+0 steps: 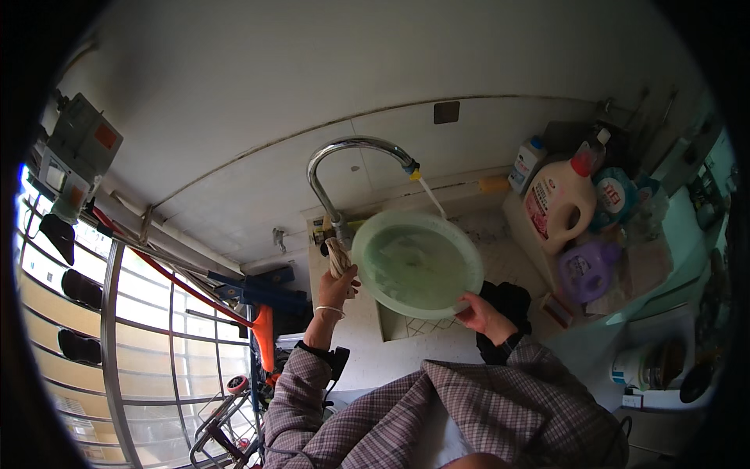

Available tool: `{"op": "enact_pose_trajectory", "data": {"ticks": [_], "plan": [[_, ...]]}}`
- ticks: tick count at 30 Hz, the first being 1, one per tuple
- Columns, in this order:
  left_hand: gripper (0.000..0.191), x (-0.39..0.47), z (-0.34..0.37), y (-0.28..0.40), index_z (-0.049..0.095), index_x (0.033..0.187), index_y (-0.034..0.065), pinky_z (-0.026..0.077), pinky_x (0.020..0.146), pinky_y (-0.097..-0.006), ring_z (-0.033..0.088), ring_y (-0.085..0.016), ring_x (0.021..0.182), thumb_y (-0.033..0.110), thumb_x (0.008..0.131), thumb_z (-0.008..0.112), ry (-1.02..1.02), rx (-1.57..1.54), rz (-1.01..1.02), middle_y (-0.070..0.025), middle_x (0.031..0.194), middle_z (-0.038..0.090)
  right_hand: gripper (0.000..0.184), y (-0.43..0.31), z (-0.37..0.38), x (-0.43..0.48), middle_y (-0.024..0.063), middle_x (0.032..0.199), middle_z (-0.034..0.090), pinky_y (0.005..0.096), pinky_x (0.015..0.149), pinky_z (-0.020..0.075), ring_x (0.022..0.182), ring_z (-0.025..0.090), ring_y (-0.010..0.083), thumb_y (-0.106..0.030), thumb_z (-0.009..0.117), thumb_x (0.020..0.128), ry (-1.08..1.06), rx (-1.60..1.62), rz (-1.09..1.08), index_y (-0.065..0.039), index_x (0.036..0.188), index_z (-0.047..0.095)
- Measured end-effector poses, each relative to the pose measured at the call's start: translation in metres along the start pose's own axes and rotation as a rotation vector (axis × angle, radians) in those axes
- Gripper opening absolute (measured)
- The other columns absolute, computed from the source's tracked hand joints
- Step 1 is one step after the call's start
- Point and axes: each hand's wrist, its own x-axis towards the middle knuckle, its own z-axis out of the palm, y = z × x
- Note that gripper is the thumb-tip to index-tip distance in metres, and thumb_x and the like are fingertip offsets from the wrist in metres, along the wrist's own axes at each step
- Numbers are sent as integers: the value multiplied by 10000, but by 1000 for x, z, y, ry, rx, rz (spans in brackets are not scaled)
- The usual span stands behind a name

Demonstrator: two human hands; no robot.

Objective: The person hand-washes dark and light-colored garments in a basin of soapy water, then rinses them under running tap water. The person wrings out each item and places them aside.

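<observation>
A pale green plastic basin (419, 264) holding cloudy water sits tilted over the sink (392, 328). My right hand (483, 316) grips its near right rim, thumb on top. At the basin's left side, my left hand (338, 287) holds a bunched beige cloth (338, 258) beside the faucet base. A curved chrome faucet (351, 140) with a yellow-tipped nozzle (415, 174) runs a stream of water down at the basin's far rim. Dark fabric (507, 305) lies behind my right hand, on the sink's right side.
Right of the sink stand a large beige detergent jug (559, 202), a purple detergent bottle (586, 269), a white bottle with a blue cap (527, 164) and a brush (555, 311). At left are a wall tap (279, 239), an orange plastic object (263, 337) and a barred window (146, 328).
</observation>
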Motion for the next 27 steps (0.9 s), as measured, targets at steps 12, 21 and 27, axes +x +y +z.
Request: {"op": "enact_pose_trajectory", "data": {"ticks": [12, 21, 27], "plan": [[280, 24, 42, -35, 577, 954, -30, 487, 502, -301, 593, -169, 581, 102, 709, 608, 49, -85, 107, -69, 751, 610, 299, -51, 24, 11, 82, 989, 538, 369, 693, 523, 856, 575, 226, -187, 579, 813, -114, -318, -404, -27, 1057, 511], [227, -25, 55, -38, 582, 890, -35, 481, 473, -307, 577, -191, 550, 127, 737, 625, -97, -82, -215, -97, 720, 590, 245, -45, -17, -57, 72, 1042, 569, 309, 779, 490, 919, 575, 182, -193, 554, 851, -10, -262, -65, -52, 1051, 540], [213, 1, 7, -19, 584, 882, -35, 470, 449, -293, 564, -177, 504, 95, 714, 605, 11, 39, -36, -82, 670, 585, 310, -3, 9, 5, 40, 1075, 550, 295, 673, 515, 921, 562, 162, -182, 554, 834, -188, -241, -222, -65, 1117, 504]]}}
